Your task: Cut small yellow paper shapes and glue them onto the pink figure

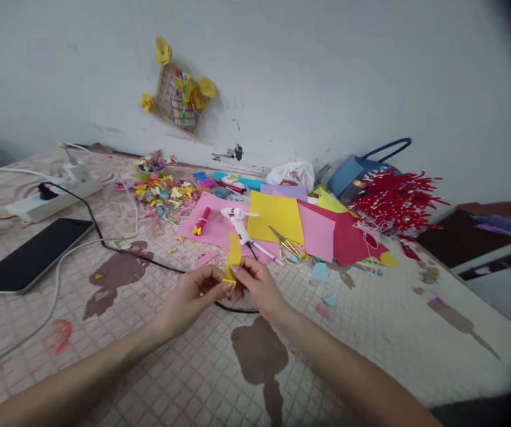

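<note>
Both hands meet over the middle of the table, pinching one yellow paper strip (234,252). My left hand (197,290) grips its lower end, where a narrow edge looks folded. My right hand (257,284) holds the strip from the other side, fingers closed. The strip's free end points up and away. Just beyond lie a white glue gun (237,225) and a small red paper roll with a yellow tip (202,220). Gold-handled scissors (288,244) rest at the edge of a yellow sheet (273,213). What the hidden fingertips touch underneath cannot be seen.
A tablet (28,255) and a white power strip (54,198) are at left, with cables crossing the table (148,367). Paper scraps (166,193) pile up behind. Pink sheets (317,231), red sheets (348,237) and a red beaded bunch (397,198) lie right. A woven decoration (166,89) hangs on the wall.
</note>
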Demonstrator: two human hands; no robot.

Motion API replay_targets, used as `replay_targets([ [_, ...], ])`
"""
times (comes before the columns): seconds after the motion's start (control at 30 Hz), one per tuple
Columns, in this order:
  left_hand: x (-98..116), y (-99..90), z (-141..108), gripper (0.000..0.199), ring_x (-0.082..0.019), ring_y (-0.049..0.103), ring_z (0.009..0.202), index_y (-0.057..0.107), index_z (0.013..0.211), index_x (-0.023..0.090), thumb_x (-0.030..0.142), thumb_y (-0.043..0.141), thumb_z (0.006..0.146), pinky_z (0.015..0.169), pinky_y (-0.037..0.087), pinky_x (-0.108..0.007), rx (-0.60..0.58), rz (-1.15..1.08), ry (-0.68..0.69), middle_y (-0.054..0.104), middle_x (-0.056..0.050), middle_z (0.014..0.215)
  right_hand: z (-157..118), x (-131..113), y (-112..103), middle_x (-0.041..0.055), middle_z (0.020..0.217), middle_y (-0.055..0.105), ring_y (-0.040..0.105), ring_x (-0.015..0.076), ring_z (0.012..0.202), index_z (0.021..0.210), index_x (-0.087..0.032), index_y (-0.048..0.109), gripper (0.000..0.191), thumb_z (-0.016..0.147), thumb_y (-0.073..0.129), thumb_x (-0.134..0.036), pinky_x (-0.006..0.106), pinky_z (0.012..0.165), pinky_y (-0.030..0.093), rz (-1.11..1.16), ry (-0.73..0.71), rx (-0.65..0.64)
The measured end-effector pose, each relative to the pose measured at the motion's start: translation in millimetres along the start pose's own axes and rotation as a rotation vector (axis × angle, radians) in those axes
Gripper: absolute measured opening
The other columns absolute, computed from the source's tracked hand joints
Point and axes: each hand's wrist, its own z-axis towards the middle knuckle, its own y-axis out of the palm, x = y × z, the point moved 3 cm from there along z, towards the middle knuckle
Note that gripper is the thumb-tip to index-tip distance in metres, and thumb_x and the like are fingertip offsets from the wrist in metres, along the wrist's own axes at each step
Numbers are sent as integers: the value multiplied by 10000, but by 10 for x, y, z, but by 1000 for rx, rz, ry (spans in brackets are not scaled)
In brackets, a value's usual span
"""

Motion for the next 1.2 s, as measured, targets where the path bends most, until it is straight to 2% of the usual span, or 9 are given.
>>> replay_targets([
  [0.13,7,-26,25,190,-172,624,712,558,735,147,323,583,802,682,489,-296,16,-121,-46,651,-34,716,-1,18,97,-64,522,478,409,72,406,691,-189,497,248,797,592,-392,186,394,330,-9,-4,10],
  [0.27,-60,-61,46,225,-123,574,582,552,678,146,343,635,749,587,464,-244,83,-122,-148,606,10,610,-40,67,78,-55,557,496,410,71,421,735,-182,525,227,795,595,-390,193,409,342,5,-6,17],
  [0.33,-81,-56,42,239,-103,530,536,555,674,142,354,635,748,540,436,-223,74,-97,-164,573,24,578,-46,82,45,-50,581,506,417,73,424,762,-182,537,209,791,601,-379,195,402,341,41,2,38],
  [0.4,-86,-41,34,237,-106,525,550,559,688,141,357,620,764,539,428,-222,50,-80,-151,572,19,591,-44,87,15,-47,607,514,420,72,426,777,-184,543,193,784,608,-366,195,391,335,70,5,70],
  [0.57,-62,-33,30,198,-152,582,718,569,712,141,325,609,775,680,463,-273,56,-80,-73,630,-32,742,-59,87,15,-51,610,519,381,54,416,776,-175,576,177,742,654,-330,187,377,286,63,8,74],
  [0.7,-75,-52,34,212,-127,551,621,563,688,137,330,631,746,587,444,-242,94,-63,-140,596,-4,650,-80,108,26,-42,597,523,384,56,410,763,-170,573,214,782,611,-380,193,386,286,68,10,56],
  [0.9,-67,-52,32,210,-105,523,568,540,693,145,322,643,735,523,418,-219,120,-56,-138,571,18,619,-76,138,12,-45,526,498,398,66,402,738,-167,573,217,800,599,-373,192,391,296,77,23,65],
  [1.07,-88,-60,43,220,-107,554,569,523,767,151,329,651,741,522,425,-218,124,-117,-118,593,18,634,-103,83,32,-48,537,504,404,70,388,767,-177,554,262,796,590,-435,199,378,321,60,29,2],
  [1.2,-95,-77,53,244,-104,560,577,528,813,142,322,667,726,526,429,-212,135,-141,-122,602,11,660,-117,83,23,-48,550,509,414,71,397,805,-169,571,258,760,636,-415,201,382,347,-16,66,-11],
])
